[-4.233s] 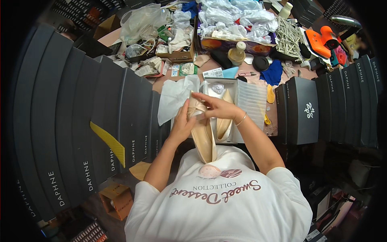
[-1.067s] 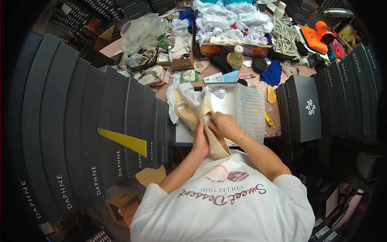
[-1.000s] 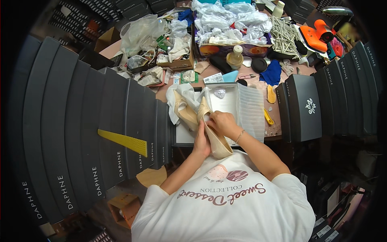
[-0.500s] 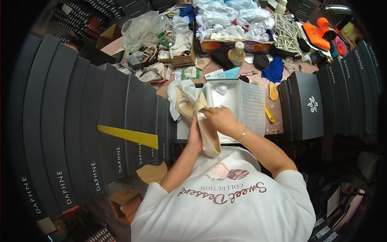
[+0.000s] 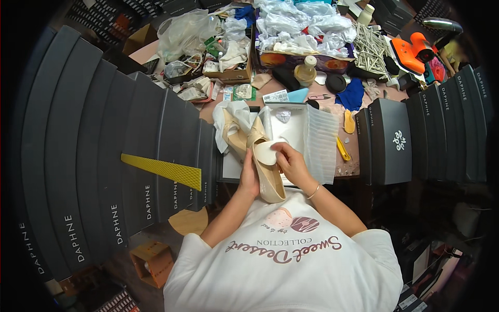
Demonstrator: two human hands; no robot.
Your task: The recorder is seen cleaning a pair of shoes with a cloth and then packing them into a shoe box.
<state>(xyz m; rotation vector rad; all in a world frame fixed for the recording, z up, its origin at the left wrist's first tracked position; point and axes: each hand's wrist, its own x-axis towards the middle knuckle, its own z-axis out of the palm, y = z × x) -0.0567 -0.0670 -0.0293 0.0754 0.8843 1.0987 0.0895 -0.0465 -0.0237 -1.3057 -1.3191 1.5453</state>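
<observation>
My left hand is closed around the side of a beige slip-on shoe, its toe pointing away from me and its heel close to my shirt. Between the fingers of my right hand is a thin white rounded pad, held over the shoe's opening. Just left of this shoe lies a second beige shoe, partly in white tissue paper. Both shoes are over an open shoebox with a white inside. A crumpled paper ball lies in the box.
Stacked dark shoeboxes rise at left, with a yellow strip across them; more boxes stand at right. Translucent wrap hangs over the box's right side, near a yellow cutter. Behind are a bottle and a carton of plastic-wrapped items.
My right hand has drawn back from inside the shoe toward me, and the white pad now shows in its fingers. My left hand keeps its hold on the shoe. The view has shifted slightly.
</observation>
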